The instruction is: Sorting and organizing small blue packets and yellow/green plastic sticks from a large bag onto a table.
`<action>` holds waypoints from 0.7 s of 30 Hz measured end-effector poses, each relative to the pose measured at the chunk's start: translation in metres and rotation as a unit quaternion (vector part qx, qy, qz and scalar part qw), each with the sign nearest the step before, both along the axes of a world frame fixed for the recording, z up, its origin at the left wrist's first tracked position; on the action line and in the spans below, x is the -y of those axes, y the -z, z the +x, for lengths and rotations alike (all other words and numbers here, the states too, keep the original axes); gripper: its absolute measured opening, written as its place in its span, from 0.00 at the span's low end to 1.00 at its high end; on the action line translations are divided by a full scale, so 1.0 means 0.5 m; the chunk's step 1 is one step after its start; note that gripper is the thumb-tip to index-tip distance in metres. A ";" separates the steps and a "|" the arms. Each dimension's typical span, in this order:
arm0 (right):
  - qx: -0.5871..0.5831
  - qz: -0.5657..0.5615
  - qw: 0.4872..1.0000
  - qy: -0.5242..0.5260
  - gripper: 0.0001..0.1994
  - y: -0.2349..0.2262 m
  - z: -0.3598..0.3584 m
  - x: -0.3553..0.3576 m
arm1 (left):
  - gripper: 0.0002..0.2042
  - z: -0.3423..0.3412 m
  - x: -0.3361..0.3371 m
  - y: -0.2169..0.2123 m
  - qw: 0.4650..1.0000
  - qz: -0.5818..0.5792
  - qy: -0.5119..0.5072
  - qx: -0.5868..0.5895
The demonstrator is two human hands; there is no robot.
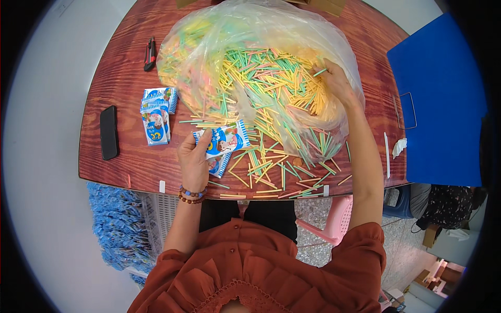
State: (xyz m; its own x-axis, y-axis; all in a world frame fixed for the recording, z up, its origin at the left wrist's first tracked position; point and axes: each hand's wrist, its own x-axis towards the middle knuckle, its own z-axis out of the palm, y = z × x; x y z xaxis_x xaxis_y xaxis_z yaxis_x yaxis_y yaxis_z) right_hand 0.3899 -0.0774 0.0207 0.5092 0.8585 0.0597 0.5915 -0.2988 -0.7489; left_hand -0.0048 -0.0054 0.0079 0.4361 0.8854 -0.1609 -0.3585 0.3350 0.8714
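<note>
Person wears a rust-orange blouse with loose ruffled sleeves ending above the elbows, a scalloped lace trim at the neckline, and two bead bracelets, brown and blue, on the left wrist.

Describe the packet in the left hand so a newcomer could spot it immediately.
Start at the big clear plastic bag of coloured sticks on the wooden table. Just below its near-left edge, the left hand holds a small blue-and-white packet. Unlike the similar packets stacked further left, it is lifted and gripped.
</note>
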 end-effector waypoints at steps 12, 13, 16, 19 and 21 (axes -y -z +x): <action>-0.586 0.397 0.701 -0.085 0.11 -0.072 -0.369 -0.024 | 0.08 0.069 0.003 -0.025 0.993 -0.060 -0.031 0.100; -0.549 0.427 0.715 -0.069 0.11 -0.074 -0.404 -0.025 | 0.08 0.069 0.003 -0.026 0.993 -0.060 -0.028 0.097; -0.497 0.463 0.732 -0.046 0.10 -0.083 -0.469 -0.022 | 0.08 0.061 0.002 -0.026 0.994 -0.041 -0.044 0.089; -0.421 0.435 0.796 0.026 0.10 -0.100 -0.501 -0.021 | 0.08 0.052 0.003 -0.036 0.992 -0.027 -0.060 0.109; -0.380 0.416 0.825 0.036 0.09 -0.106 -0.510 -0.020 | 0.08 0.046 0.003 -0.035 0.992 -0.015 -0.063 0.110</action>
State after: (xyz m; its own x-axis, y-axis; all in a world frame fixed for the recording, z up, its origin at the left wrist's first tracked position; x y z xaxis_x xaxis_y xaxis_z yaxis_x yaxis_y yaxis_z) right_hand 0.1348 -0.0672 0.0739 0.7191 0.6474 0.2526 -0.1409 0.4918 -0.8592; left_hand 0.0181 -0.0068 0.0255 0.3506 0.9311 -0.1004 -0.5790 0.2998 0.7582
